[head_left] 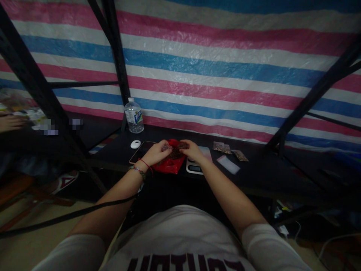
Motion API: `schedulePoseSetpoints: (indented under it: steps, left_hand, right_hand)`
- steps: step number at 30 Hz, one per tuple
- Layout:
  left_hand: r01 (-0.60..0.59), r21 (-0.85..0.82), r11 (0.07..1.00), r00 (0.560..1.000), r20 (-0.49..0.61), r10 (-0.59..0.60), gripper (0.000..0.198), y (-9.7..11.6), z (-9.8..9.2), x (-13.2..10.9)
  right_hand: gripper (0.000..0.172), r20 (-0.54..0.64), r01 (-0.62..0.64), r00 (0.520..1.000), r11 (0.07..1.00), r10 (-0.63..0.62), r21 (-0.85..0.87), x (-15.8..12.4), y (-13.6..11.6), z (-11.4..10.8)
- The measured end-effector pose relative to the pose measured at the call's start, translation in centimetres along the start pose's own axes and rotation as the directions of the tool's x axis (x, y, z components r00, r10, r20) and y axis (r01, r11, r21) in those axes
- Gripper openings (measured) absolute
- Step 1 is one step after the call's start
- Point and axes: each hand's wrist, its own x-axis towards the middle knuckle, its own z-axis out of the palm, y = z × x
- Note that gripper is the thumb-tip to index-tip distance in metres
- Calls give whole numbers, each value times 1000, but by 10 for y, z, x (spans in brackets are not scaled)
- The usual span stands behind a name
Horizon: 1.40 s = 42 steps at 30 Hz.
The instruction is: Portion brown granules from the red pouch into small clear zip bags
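Observation:
A red plastic bag (170, 165) lies open at the table's front edge, with dark brown bits inside. My left hand (158, 152) is at the bag's left side, its fingers closed on a small clear bag (166, 146). Over the right part of the opening, my right hand (192, 151) is closed, with dark bits at its fingertips. A white scale (194, 168) with a small display sits right of the red bag, partly under my right hand. Several small filled clear bags (225, 148) and a flat whitish bag (228, 164) lie farther right.
A phone (141, 151) and a white oval object (135, 144) lie left of the red bag. Behind them stands a clear bottle (134, 116). Dark metal posts (118, 64) frame the table (175, 133) before a striped sheet. Another person's hand (12, 122) shows far left.

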Motion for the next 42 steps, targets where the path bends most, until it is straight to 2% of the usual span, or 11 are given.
schedulePoseSetpoints:
  steps: [4, 9, 17, 21, 26, 28, 30, 33, 36, 38, 42]
  left_hand:
    - [54, -115, 992, 995, -78, -63, 32, -3, 5, 3]
    - [95, -328, 940, 979, -142, -148, 38, -6, 15, 6]
    - [115, -510, 853, 973, -116, -201, 48, 6, 22, 3]
    - [119, -595, 795, 957, -143, -250, 46, 11, 28, 2]
    - [121, -662, 739, 953, -130, -273, 43, 13, 38, 2]
    - [103, -618, 780, 965, -128, -229, 42, 18, 39, 0]
    - [44, -479, 877, 984, -129, -120, 42, 28, 39, -3]
    - [-101, -180, 979, 994, -48, 93, 44, 50, 41, -13]
    - [-230, -26, 973, 973, 8, 231, 46, 71, 46, -24]
    - [-269, 16, 963, 963, 35, 268, 45, 80, 50, -30]
    - [-259, 82, 962, 966, 25, 258, 48, 87, 56, -35]
  right_hand:
    - [44, -94, -18, 996, 993, 7, -117, -7, 8, -24]
    - [44, -112, -41, 994, 977, 17, -212, -27, 21, -49]
    - [54, -204, -54, 979, 976, 10, -213, -40, 41, -70]
    - [53, -246, -75, 969, 954, 2, -291, -41, 50, -78]
    - [52, -260, -104, 966, 930, 9, -353, -42, 41, -81]
    - [52, -285, -31, 956, 938, -73, -344, -46, 25, -76]
    - [43, -275, 79, 948, 957, -159, -280, -54, 3, -66]
    - [28, -132, 117, 983, 989, -128, -87, -70, -34, -45]
    - [22, 22, 89, 996, 996, -89, 2, -88, -60, -30]
    - [17, 85, 69, 994, 998, -68, -4, -96, -68, -29]
    - [8, -28, 76, 996, 985, -81, -152, -104, -73, -38]
